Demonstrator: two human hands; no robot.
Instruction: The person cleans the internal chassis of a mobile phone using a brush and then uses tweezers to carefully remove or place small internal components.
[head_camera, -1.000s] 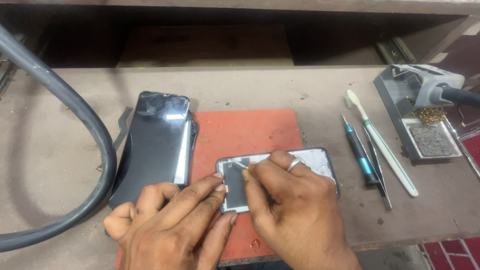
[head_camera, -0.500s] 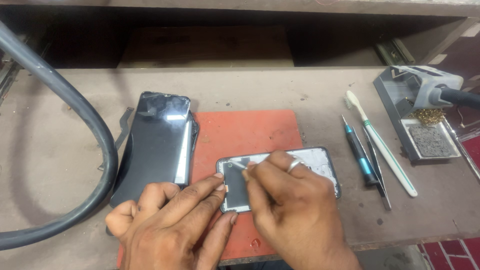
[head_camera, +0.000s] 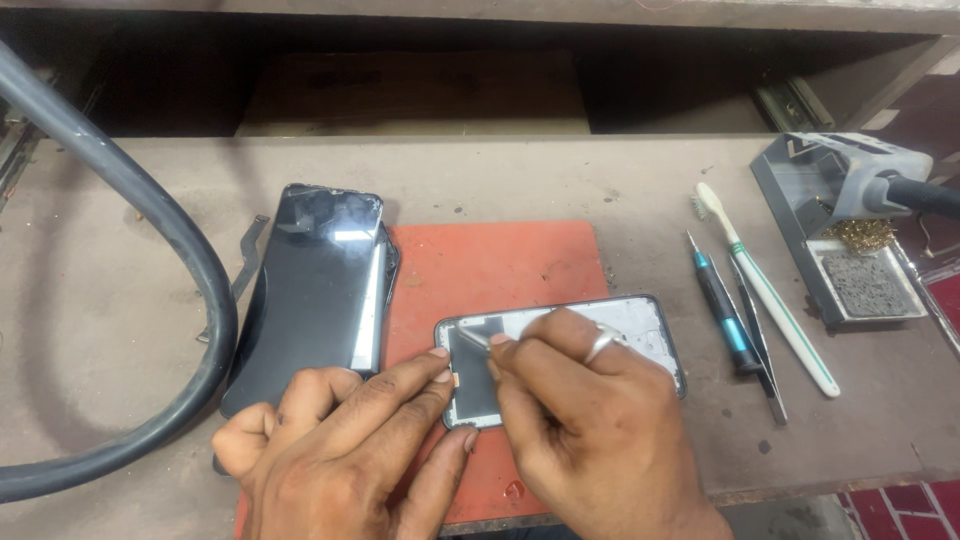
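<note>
Over the last second little had moved: both hands kept their places, so the work was still under way. The phone frame (head_camera: 640, 325) lay on the red mat (head_camera: 490, 270) on the bench (head_camera: 600, 180), long axis left to right. The left hand (head_camera: 340, 440) steadied its left end, fingers flat, gripping nothing. The right hand (head_camera: 580, 420) pinched thin tweezers (head_camera: 474, 339) against the frame.

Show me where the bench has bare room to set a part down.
Bare bench runs behind the red mat, between the black phone and the toothbrush. More lies inside the hose loop, left. Crowded: mat front, where left hand and right hand work the phone frame; tools beside the soldering stand.
</note>
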